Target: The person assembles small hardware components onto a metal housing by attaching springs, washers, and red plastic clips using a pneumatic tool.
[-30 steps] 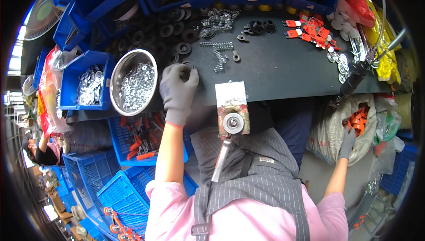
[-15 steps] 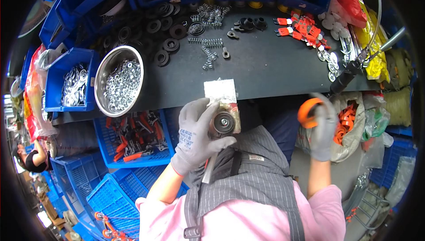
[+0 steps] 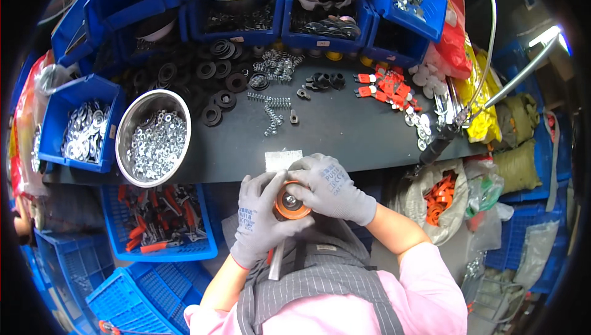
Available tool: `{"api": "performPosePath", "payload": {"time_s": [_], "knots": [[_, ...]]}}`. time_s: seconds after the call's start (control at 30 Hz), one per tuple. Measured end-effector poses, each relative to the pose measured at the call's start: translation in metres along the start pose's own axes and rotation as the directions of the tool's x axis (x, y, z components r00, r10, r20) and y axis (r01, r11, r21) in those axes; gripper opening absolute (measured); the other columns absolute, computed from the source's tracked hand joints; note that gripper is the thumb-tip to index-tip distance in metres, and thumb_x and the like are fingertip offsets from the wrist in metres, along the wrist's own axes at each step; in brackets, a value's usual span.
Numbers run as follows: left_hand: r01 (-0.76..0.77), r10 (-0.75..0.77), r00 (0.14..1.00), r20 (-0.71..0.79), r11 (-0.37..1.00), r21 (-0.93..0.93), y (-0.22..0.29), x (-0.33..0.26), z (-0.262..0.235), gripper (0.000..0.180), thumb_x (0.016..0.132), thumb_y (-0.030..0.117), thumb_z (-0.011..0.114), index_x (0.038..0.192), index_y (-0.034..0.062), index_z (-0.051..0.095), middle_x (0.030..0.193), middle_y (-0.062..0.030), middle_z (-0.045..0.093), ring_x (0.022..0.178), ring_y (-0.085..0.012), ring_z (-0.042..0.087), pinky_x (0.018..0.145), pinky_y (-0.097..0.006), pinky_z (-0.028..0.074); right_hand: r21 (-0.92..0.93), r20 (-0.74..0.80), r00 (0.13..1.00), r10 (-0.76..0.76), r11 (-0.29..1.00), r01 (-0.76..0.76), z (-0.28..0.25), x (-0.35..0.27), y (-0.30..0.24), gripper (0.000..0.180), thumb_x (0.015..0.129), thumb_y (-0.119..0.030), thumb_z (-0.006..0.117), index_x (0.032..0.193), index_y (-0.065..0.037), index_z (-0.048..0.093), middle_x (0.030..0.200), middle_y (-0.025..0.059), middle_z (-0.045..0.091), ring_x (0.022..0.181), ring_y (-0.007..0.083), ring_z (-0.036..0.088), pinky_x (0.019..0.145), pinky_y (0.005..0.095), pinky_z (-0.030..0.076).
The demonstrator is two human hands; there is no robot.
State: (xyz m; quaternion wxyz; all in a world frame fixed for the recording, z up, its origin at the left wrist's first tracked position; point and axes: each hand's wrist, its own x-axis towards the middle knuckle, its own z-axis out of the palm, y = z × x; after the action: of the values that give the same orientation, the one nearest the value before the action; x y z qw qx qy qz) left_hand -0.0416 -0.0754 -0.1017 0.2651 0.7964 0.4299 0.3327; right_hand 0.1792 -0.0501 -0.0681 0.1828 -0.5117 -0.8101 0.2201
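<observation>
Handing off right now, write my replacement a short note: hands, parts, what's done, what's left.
Left hand: gloved, gripping the metal tool from the side, near the table edge.
Right hand: gloved, fingers on the orange ring part seated on the tool's top.
Parts: steel bowl of washers to the left, springs and black rubber rings on the table, sack of orange parts to the right.
Done: orange part is on the tool.
Left: whether it is fully seated cannot be told; check it.
</observation>
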Motion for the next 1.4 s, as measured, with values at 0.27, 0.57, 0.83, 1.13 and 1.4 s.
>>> {"api": "performPosePath", "payload": {"time_s": [0.27, 0.57, 0.83, 1.13, 1.4], "knots": [[-0.020, 0.020, 1.000, 0.005, 0.995, -0.102, -0.008, -0.003, -0.010, 0.090, 0.066, 0.046, 0.100, 0.137, 0.0014, 0.067, 0.137, -0.0201, 0.068, 0.130, -0.0416, 0.061, 0.117, -0.056, 0.043, -0.065, -0.464, 0.885, -0.035, 0.998, 0.005, -0.069, 0.115, 0.108, 0.034, 0.099, -0.022, 0.070, 0.128, -0.006, 0.078, 0.127, 0.0178, 0.074, 0.117, 0.0370, 0.072, 0.102, 0.0436, 0.056], [0.029, -0.030, 0.999, -0.022, 0.997, -0.066, -0.008, 0.004, 0.001, 0.083, 0.067, 0.043, 0.099, 0.134, 0.0045, 0.068, 0.131, -0.0176, 0.067, 0.124, -0.0410, 0.060, 0.112, -0.052, 0.047, -0.192, -0.599, 0.801, -0.009, 0.972, -0.133, -0.004, 0.080, 0.155, 0.033, 0.096, -0.014, 0.072, 0.128, -0.009, 0.076, 0.122, 0.0192, 0.070, 0.113, 0.0373, 0.070, 0.096, 0.0455, 0.057], [0.070, -0.087, 0.993, -0.083, 0.979, -0.191, -0.013, 0.006, -0.005, 0.092, 0.064, 0.050, 0.100, 0.138, 0.0059, 0.067, 0.138, -0.0179, 0.065, 0.132, -0.0428, 0.059, 0.121, -0.056, 0.039, 0.250, -0.456, 0.844, 0.282, 0.951, -0.182, -0.017, 0.011, 0.074, 0.025, 0.084, -0.004, 0.083, 0.108, -0.004, 0.078, 0.110, 0.0094, 0.069, 0.095, 0.0214, 0.070, 0.084, 0.0354, 0.057], [-0.010, -0.001, 0.999, -0.053, 0.978, -0.206, -0.033, 0.005, 0.013, 0.077, 0.066, 0.044, 0.098, 0.128, 0.0079, 0.069, 0.138, -0.0150, 0.065, 0.131, -0.0380, 0.060, 0.120, -0.056, 0.039, 0.130, -0.224, 0.950, -0.216, 0.960, 0.248, 0.003, -0.008, -0.018, 0.034, 0.077, -0.010, 0.090, 0.109, -0.014, 0.081, 0.107, 0.0040, 0.078, 0.098, 0.0279, 0.073, 0.091, 0.0433, 0.055], [-0.044, 0.040, 0.999, -0.025, 0.973, -0.227, -0.037, 0.004, 0.016, 0.079, 0.066, 0.043, 0.097, 0.133, 0.0127, 0.067, 0.141, -0.0121, 0.064, 0.141, -0.0340, 0.055, 0.127, -0.063, 0.026, -0.112, -0.136, 0.937, -0.323, 0.944, 0.309, 0.000, -0.012, -0.021, 0.039, 0.074, -0.017, 0.092, 0.109, -0.017, 0.076, 0.113, 0.0011, 0.076, 0.105, 0.0302, 0.073, 0.091, 0.0452, 0.053]]}}
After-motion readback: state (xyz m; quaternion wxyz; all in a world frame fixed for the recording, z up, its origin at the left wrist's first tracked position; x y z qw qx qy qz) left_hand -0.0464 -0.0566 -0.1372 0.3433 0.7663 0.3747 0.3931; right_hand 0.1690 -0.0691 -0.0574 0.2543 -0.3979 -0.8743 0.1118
